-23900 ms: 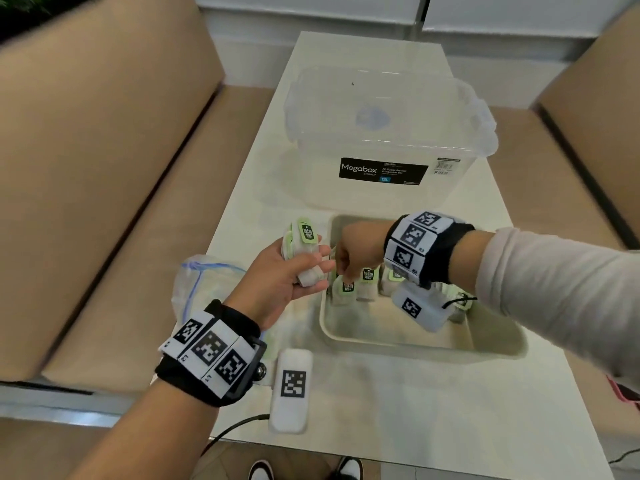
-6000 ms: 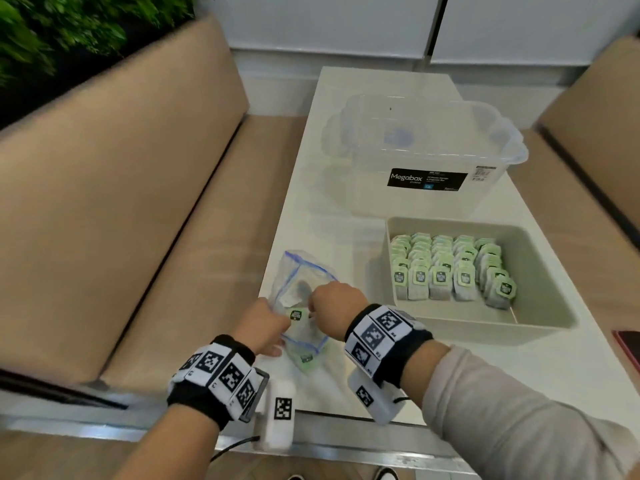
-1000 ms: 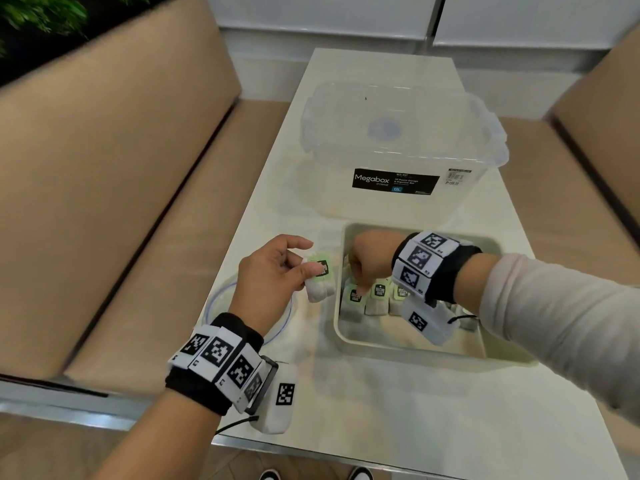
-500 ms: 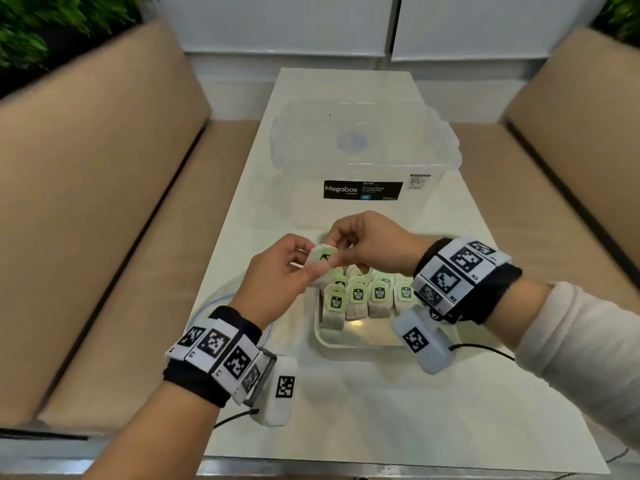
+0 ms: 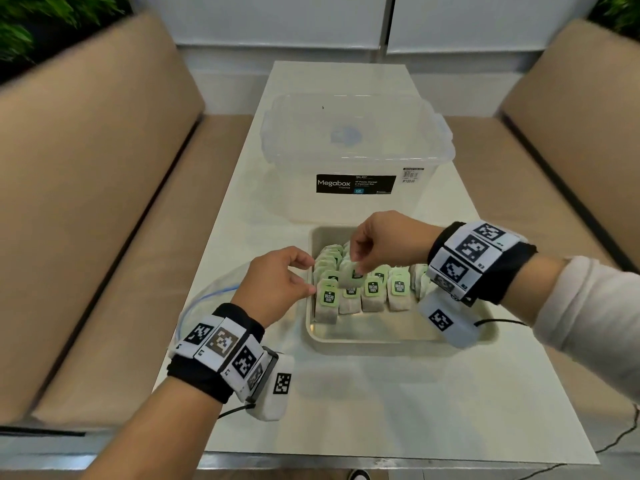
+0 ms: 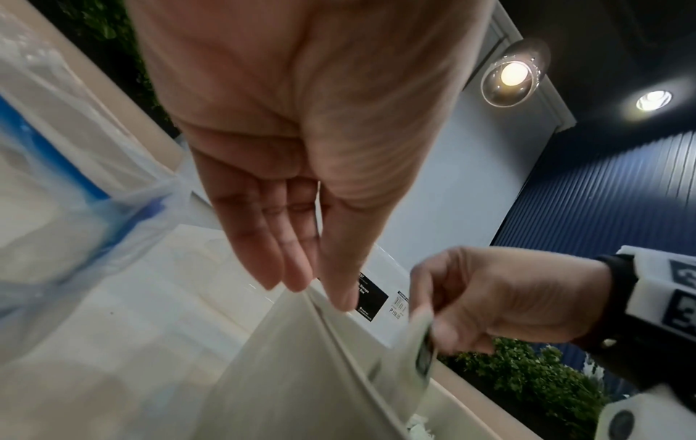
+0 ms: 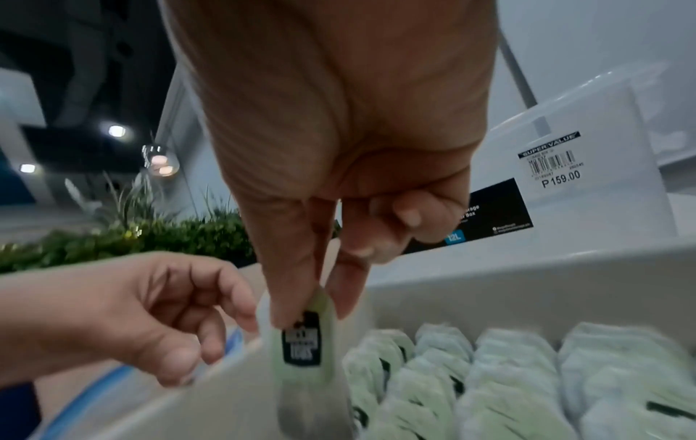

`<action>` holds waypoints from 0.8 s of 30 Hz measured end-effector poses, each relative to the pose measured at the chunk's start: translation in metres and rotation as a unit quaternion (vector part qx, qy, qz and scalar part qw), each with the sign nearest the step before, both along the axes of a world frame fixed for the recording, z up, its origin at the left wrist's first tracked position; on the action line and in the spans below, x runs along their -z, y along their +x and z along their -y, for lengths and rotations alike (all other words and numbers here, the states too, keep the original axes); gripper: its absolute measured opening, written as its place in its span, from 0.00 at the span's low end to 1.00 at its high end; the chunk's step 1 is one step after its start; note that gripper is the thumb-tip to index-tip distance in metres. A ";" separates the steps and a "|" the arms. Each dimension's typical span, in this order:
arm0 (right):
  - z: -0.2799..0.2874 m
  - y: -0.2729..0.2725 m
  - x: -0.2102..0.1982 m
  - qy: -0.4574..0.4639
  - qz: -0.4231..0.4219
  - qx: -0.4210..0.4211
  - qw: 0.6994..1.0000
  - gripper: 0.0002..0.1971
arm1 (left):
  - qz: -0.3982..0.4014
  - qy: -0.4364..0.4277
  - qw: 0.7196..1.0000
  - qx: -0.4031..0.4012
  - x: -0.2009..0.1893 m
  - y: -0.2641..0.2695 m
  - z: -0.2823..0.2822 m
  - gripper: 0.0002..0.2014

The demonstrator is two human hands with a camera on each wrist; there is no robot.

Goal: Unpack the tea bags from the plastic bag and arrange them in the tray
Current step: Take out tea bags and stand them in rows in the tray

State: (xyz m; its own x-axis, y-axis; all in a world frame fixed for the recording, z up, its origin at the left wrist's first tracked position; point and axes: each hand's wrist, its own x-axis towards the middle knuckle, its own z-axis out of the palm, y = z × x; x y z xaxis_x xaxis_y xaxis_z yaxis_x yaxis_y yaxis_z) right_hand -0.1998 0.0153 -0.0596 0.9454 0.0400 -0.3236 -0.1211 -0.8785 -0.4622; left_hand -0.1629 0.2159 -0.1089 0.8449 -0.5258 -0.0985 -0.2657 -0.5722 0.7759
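Half a second back both hands met over the tray's near-left corner on one tea bag; now only the right hand [image 5: 388, 242] has it, and the left hand [image 5: 277, 282] has let go. Nearest the table's front edge lies a wide bare stretch of table top [image 5: 398, 393], running up to the tray's [image 5: 374, 336] front rim. Inside that rim a strip of tray floor shows bare before the front row of tea bags [image 5: 372, 289] begins. The rows stand upright, green tags facing forward, packed back toward the far wall of the tray.

Just outside the tray's left rim the left hand hovers, fingers relaxed and loosely bent, holding nothing, fingertips [image 6: 297, 282] close over the rim. Beside it, left of the tray, the plastic bag [image 5: 204, 299] lies flat on the table near the table's left edge; whether anything remains in it cannot be told.

Above the tray's left rows the right hand pinches a single tea bag [image 7: 307, 342] by its top between thumb and forefinger, the other fingers curled into the palm. The bag hangs slightly tilted over the front-left bags, clear of the left rim.

Beyond the tray's far wall stands a clear lidded storage box [image 5: 356, 150], close behind the tray. Past it more bare table runs to the far edge.
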 end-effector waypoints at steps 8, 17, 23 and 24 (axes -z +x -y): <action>-0.007 0.018 0.028 -0.126 -0.146 -0.113 0.975 0.10 | -0.011 0.017 1.000 -0.010 0.005 -0.002 -0.001 0.16; -0.018 0.041 0.053 -0.214 -0.147 -0.152 0.954 0.06 | -0.017 0.011 1.000 -0.023 0.007 -0.002 -0.001 0.15; -0.015 0.042 0.060 -0.215 -0.148 -0.134 0.956 0.05 | 0.001 0.026 0.999 -0.020 0.007 -0.002 -0.002 0.13; -0.014 0.042 0.058 -0.210 -0.146 -0.127 0.958 0.06 | 0.005 0.023 0.999 -0.021 0.006 -0.001 -0.004 0.12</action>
State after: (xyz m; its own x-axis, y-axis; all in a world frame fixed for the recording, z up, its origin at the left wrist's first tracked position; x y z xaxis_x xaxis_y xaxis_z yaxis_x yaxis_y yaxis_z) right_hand -0.1578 0.0297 -0.1179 0.7894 0.0663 -0.6103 0.0521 -0.9978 -0.0410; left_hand -0.1635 0.2198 -0.1150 0.8676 -0.4842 -0.1128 -0.2483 -0.6184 0.7456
